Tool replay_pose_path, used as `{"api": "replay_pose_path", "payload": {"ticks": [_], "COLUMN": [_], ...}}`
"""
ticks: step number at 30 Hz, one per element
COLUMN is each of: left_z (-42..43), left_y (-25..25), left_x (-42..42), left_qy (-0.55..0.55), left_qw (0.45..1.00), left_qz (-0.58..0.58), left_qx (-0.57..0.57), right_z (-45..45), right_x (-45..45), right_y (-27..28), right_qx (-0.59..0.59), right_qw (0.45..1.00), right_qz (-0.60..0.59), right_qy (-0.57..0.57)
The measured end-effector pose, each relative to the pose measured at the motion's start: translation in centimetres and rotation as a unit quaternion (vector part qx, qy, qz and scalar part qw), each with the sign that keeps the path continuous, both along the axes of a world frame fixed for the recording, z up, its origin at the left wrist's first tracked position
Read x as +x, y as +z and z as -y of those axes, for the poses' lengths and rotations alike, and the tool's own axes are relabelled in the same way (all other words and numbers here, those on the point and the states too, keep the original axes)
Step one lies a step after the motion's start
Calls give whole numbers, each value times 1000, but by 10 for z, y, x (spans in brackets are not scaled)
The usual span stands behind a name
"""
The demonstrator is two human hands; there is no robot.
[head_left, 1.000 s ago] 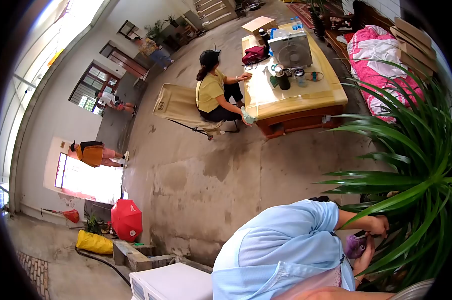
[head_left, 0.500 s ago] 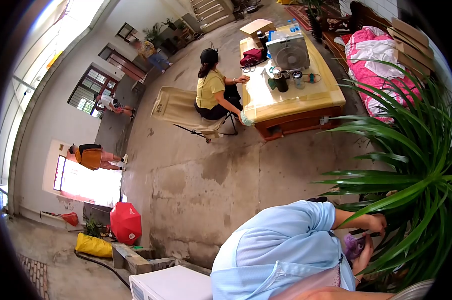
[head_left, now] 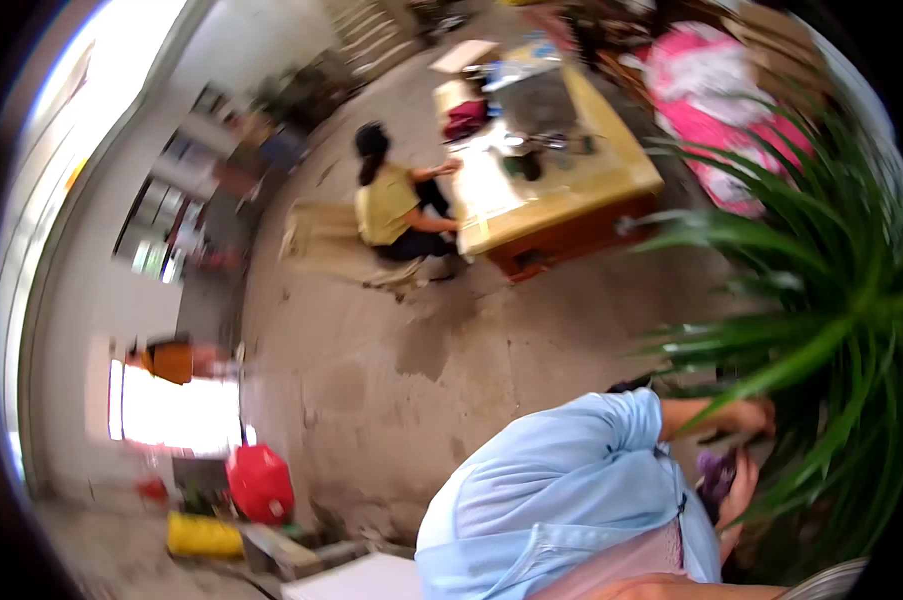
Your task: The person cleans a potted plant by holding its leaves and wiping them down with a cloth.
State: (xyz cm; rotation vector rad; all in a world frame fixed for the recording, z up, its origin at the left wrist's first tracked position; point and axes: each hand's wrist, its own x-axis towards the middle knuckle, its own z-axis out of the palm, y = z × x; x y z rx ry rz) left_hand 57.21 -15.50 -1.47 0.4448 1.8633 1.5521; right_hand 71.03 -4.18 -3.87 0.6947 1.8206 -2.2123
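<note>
At the lower right, my right hand (head_left: 739, 490) is wrapped round a purple object (head_left: 713, 474), partly hidden and blurred. My left hand (head_left: 751, 416) is just above it, fingers curled at the edge of the long green leaves (head_left: 806, 350). A small dark item seems to be at its fingers, too smeared to make out. My light blue sleeve and jacket (head_left: 551, 490) fill the bottom of the view, with pink cloth (head_left: 621, 575) beneath.
A person in yellow (head_left: 386, 205) sits at a yellow-covered table (head_left: 611, 160) bearing a fan and bottles. Pink bedding (head_left: 711, 110) lies at the upper right. A red umbrella (head_left: 259, 485), a yellow bag (head_left: 204, 537) and a white box (head_left: 361, 580) are at lower left.
The view has turned and blurred; the table and the seated person appear further left. Both my hands stay near the leaves, the purple object still in my right hand.
</note>
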Motion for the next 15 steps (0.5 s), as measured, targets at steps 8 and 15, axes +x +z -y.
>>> {"api": "replay_pose_path", "payload": {"ticks": [8, 15], "left_z": [21, -11], "left_y": [-25, 39], "left_x": [-21, 10], "left_qy": [-125, -2], "left_qw": [965, 892], "left_qz": [-226, -445], "left_qx": [-38, 81], "right_z": [12, 24], "right_x": [46, 99], "right_y": [27, 48], "right_qx": [102, 156], "right_qw": [992, 976], "right_qz": [52, 35], "right_qy": [-52, -146]}}
